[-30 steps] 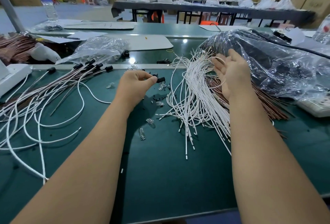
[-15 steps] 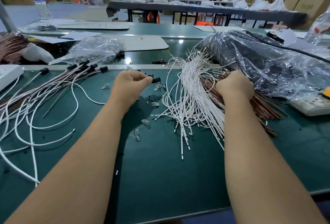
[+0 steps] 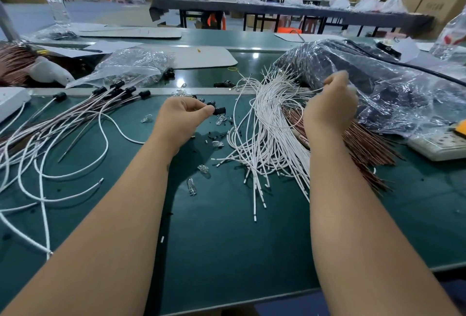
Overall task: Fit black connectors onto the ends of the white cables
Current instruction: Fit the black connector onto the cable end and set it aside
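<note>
A person is sitting at a green work table (image 3: 227,252), both bare forearms reaching forward over it. The left hand (image 3: 180,119) is curling its fingers and pinching a small black connector (image 3: 219,110) between thumb and fingertips, holding it just above the table near the middle. The right hand (image 3: 330,103) is lifting, its fingers drawn together and pinching a single white cable (image 3: 311,90) by its far end, pulling it up out of the loose bundle of white cables (image 3: 267,139) that is fanning across the table just left of that hand. A sheaf of copper-brown wires (image 3: 365,149) is lying beneath and to the right of the bundle, partly under a large crinkled clear plastic bag (image 3: 403,83) toward the right edge. Small clear glass bulbs (image 3: 191,186) are lying scattered on the table between the two arms. Along the left edge, finished cables with black connectors already on their ends (image 3: 121,92) are trailing in loops. A smaller clear plastic bag (image 3: 131,66) is sitting near the far edge, and a white power strip (image 3: 438,144) is resting by the right edge.
</note>
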Available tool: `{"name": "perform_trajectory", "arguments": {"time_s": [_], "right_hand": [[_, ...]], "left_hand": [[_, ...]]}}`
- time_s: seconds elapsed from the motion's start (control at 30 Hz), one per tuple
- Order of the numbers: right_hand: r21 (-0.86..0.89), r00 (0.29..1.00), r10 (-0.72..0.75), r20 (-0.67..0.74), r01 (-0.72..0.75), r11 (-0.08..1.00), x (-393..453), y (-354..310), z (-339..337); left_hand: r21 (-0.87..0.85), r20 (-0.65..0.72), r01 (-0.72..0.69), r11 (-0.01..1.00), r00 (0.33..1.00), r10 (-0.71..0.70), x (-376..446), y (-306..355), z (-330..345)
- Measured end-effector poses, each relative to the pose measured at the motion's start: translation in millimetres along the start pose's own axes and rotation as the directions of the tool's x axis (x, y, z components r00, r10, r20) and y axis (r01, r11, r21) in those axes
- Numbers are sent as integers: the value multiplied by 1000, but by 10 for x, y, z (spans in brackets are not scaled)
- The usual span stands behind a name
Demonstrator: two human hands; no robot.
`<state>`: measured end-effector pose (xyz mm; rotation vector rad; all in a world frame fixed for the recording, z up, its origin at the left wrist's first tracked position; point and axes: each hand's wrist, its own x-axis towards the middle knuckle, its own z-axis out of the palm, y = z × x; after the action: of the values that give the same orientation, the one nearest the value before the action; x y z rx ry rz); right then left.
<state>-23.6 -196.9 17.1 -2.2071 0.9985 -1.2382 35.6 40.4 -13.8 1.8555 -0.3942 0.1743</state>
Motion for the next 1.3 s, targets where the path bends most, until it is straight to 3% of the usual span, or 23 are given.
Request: {"name": "perform_trajectory", "arguments": {"time_s": [0.1, 0.17, 0.23, 0.3, 0.37, 0.43, 0.5, 0.53, 0.6, 0.67, 0.73, 0.83, 0.93, 1.0, 1.07, 1.23, 1.3], "right_hand": [[155, 971, -227, -69, 236, 959, -67, -183, 56], [159, 909, -415, -37, 415, 896, -137, -290, 113], [124, 813, -572, 108, 559, 819, -252, -373, 198], [137, 721, -639, 268, 628, 766, -376, -428, 279], [244, 680, -671, 295, 626, 741, -469, -480, 309], [383, 729, -640, 243, 534, 753, -519, -534, 293], [541, 838, -513, 185, 348, 765, -517, -563, 259], [636, 891, -418, 176, 221, 739, -505, -580, 232], [812, 951, -203, 231, -74, 579, -463, -617, 159], [885, 923, -95, 372, -322, 338, -432, -647, 109], [853, 852, -121, 509, -480, 207, -459, -664, 100], [782, 758, -201, 620, -576, 241, -579, -683, 135], [757, 728, -215, 651, -601, 257, -648, -702, 174], [742, 707, -226, 670, -637, 209, -659, -701, 201], [715, 664, -266, 699, -662, 226, -663, -686, 222], [635, 496, -401, 770, -532, 560, -756, -686, 277], [624, 460, -428, 778, -489, 610, -784, -692, 290]], "left_hand": [[21, 3, 15, 1000, 1000, -15, -4, 0, -2], [37, -9, 30, 999, 1000, -30, 0, -6, 0], [36, -23, 43, 998, 999, -42, -2, -1, 0], [30, -24, 42, 999, 999, -41, -2, 7, -2], [40, -27, 37, 999, 999, -36, 4, 12, -9], [35, -46, 36, 999, 998, -34, 5, 11, -5], [-13, -98, 31, 999, 995, -32, 0, 5, 5], [-43, -131, 16, 999, 991, -21, -5, 13, 0], [-103, -194, -42, 994, 981, 22, -24, 48, -23], [-145, -261, -98, 984, 964, 58, -31, 85, -53], [-171, -308, -115, 979, 950, 58, -25, 110, -62], [-183, -305, -71, 981, 952, 12, -21, 129, -56], [-194, -229, -10, 981, 973, -35, -26, 124, -38], [-108, -180, -8, 994, 984, -12, -34, 104, -13], [-24, -161, -21, 1000, 987, 17, -39, 86, 13], [70, -145, -63, 996, 987, 73, -38, 117, 44], [89, -150, -73, 993, 985, 85, -32, 117, 44]]}}
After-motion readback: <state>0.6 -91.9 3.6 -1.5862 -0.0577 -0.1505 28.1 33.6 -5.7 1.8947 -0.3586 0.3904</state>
